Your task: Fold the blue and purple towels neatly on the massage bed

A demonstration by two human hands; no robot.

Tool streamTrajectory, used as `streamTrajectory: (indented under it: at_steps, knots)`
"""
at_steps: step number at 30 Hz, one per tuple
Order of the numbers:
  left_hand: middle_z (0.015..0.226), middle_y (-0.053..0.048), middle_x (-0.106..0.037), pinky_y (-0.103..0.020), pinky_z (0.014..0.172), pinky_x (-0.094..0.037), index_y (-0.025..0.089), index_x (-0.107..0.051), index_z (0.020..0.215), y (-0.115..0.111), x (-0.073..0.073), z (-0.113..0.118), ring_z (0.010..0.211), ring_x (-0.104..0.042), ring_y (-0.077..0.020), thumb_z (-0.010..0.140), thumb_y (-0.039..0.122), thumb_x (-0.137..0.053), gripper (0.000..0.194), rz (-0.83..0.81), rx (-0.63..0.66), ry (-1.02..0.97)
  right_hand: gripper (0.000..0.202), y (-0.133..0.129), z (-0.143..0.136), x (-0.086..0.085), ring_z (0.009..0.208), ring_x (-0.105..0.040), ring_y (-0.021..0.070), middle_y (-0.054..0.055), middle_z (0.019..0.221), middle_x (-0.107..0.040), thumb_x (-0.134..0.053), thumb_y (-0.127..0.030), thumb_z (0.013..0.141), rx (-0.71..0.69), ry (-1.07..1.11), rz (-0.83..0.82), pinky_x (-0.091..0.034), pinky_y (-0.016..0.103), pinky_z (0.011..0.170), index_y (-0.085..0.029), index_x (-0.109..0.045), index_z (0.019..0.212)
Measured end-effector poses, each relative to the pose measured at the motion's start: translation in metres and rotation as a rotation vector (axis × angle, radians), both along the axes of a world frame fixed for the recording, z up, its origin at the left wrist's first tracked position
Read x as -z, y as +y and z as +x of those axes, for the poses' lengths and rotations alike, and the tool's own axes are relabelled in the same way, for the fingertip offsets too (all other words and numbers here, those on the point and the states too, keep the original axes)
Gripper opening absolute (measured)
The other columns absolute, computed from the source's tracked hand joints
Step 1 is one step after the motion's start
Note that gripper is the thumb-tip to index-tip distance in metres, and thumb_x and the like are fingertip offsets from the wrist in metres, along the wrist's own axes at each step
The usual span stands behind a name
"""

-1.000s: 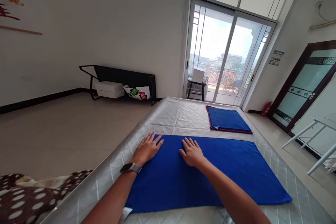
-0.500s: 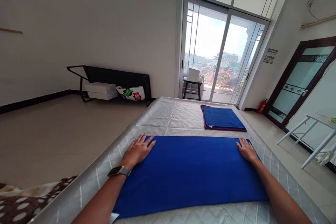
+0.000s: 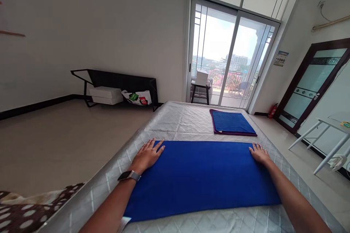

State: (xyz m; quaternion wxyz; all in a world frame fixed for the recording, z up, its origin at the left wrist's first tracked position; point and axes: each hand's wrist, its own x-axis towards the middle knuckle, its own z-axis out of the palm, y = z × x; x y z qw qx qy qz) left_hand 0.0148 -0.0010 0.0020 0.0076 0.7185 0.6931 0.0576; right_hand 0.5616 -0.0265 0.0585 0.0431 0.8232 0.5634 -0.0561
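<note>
A blue cloth lies spread in a wide rectangle across the quilted silver-grey mattress. Flat on its far left corner rests my left hand, fingers spread, with a watch on the wrist. At the far right corner, my right hand lies open, its fingers stretched over the cloth's edge. A white tag sticks out at the near left corner, partly behind my left forearm. Beyond the cloth sits a folded stack of blue cloth with a purple layer beneath.
Brown polka-dot fabric is at the lower left. Against the wall, a black frame stands over white boxes and a printed bag. Sliding glass doors are ahead; a white table stands at right.
My left hand has shifted slightly right along the cloth's far edge, and my right hand slightly right and outward. The cloth's near edge sits a little farther from me.
</note>
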Motion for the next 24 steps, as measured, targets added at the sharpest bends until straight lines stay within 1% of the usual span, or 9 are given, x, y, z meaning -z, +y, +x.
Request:
streamTrajectory:
  at_steps: [3,5,7,11,14,16,18,21,24]
  knots:
    - [0.158,-0.015,-0.035,-0.053,0.117,-0.024,0.022,-0.035,0.152,0.001,0.003,0.000,0.146,-0.030,-0.0340,0.098,0.048,-0.028,0.061,0.028,0.004,-0.016,0.060,0.005,-0.031,-0.010,0.150,-0.019,0.0290,0.015,0.162,-0.025,-0.023,-0.033,0.098,0.001,-0.037,0.039,-0.014,0.054,0.119,-0.016,-0.025,0.156]
    - [0.158,-0.016,-0.035,-0.053,0.117,-0.024,0.021,-0.036,0.152,0.002,0.003,0.000,0.146,-0.030,-0.0346,0.098,0.049,-0.029,0.061,0.029,0.007,-0.018,0.059,0.007,-0.074,-0.014,0.151,-0.013,0.0250,0.011,0.163,-0.022,-0.025,-0.028,0.097,-0.091,-0.049,0.108,-0.009,0.047,0.121,-0.015,-0.029,0.155]
    - [0.158,-0.015,-0.035,-0.052,0.118,-0.024,0.021,-0.036,0.152,0.001,0.003,0.000,0.146,-0.029,-0.0349,0.097,0.049,-0.030,0.061,0.024,0.016,-0.028,0.057,0.005,-0.132,-0.012,0.151,-0.016,0.0238,0.010,0.162,-0.026,-0.029,-0.032,0.098,-0.312,0.002,0.209,-0.011,0.042,0.122,-0.014,-0.036,0.152]
    - [0.158,-0.013,-0.037,-0.055,0.117,-0.024,0.024,-0.037,0.151,0.001,0.004,-0.002,0.146,-0.030,-0.0350,0.097,0.048,-0.031,0.060,0.033,0.026,-0.056,0.056,-0.006,-0.243,0.002,0.149,-0.023,0.0208,0.004,0.160,-0.032,-0.030,-0.044,0.100,-0.737,0.230,0.217,-0.018,0.041,0.121,-0.024,-0.037,0.152]
    - [0.156,-0.013,-0.039,-0.055,0.116,-0.026,0.024,-0.037,0.151,0.001,0.005,-0.004,0.146,-0.031,-0.0346,0.098,0.048,-0.030,0.059,0.031,0.018,-0.049,0.056,-0.012,-0.280,0.013,0.149,-0.023,0.0205,0.002,0.160,-0.032,-0.029,-0.047,0.100,-0.838,0.310,0.161,-0.018,0.043,0.121,-0.028,-0.032,0.153]
    - [0.156,-0.013,-0.040,-0.053,0.117,-0.026,0.024,-0.037,0.151,0.001,0.006,-0.004,0.146,-0.031,-0.0339,0.098,0.048,-0.031,0.059,0.037,0.037,-0.034,0.059,-0.012,-0.276,0.017,0.150,-0.020,0.0196,0.002,0.161,-0.029,-0.026,-0.050,0.101,-0.819,0.319,0.140,-0.015,0.043,0.122,-0.027,-0.030,0.154]
    - [0.156,-0.012,-0.040,-0.052,0.117,-0.026,0.024,-0.037,0.151,0.001,0.005,-0.004,0.146,-0.032,-0.0334,0.098,0.049,-0.031,0.059,0.041,0.040,-0.019,0.062,-0.010,-0.254,0.017,0.151,-0.015,0.0182,0.003,0.162,-0.025,-0.023,-0.053,0.101,-0.770,0.302,0.119,-0.011,0.041,0.123,-0.024,-0.028,0.155]
    - [0.158,-0.014,-0.037,-0.051,0.117,-0.025,0.024,-0.034,0.153,0.000,0.004,-0.004,0.146,-0.031,-0.0335,0.098,0.049,-0.029,0.060,0.030,0.023,0.008,0.063,-0.005,-0.195,0.012,0.151,-0.012,0.0167,0.002,0.163,-0.022,-0.021,-0.054,0.100,-0.640,0.234,0.084,-0.008,0.039,0.123,-0.023,-0.025,0.156]
    - [0.158,-0.014,-0.035,-0.049,0.117,-0.024,0.023,-0.032,0.154,0.000,0.004,-0.003,0.146,-0.030,-0.0333,0.098,0.049,-0.029,0.061,0.015,0.022,0.030,0.063,-0.001,-0.120,0.008,0.151,-0.013,0.0163,0.002,0.163,-0.021,-0.021,-0.050,0.101,-0.419,0.136,0.050,-0.008,0.038,0.123,-0.021,-0.025,0.156]
